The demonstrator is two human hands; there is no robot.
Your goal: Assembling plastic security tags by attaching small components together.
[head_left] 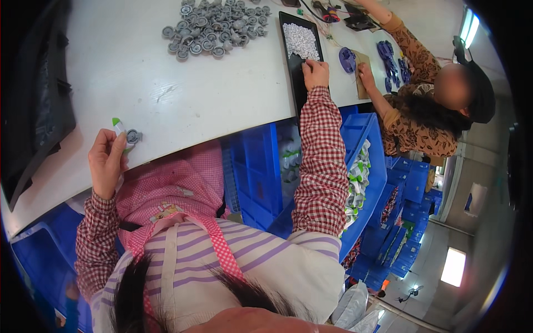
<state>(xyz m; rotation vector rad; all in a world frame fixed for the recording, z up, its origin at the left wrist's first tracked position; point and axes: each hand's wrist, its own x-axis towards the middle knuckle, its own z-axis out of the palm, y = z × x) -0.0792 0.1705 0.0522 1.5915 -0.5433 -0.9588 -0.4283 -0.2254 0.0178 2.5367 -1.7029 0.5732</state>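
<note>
Left hand [106, 161], at nine o'clock, has its grip closed on a white-and-green piece [119, 129] at the worktop [139, 72] edge. Right hand [315, 72], at twelve o'clock, pinches white pellets [300, 40] in a black tray [296, 72].

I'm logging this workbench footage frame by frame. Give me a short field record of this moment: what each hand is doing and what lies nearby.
left hand: holds a small white and green piece beside a grey round part, at the white table edge
right hand: reaches into the black tray of small white pieces
pile: grey round parts at the far side
co-worker: seated to the right
below: blue bins
</note>
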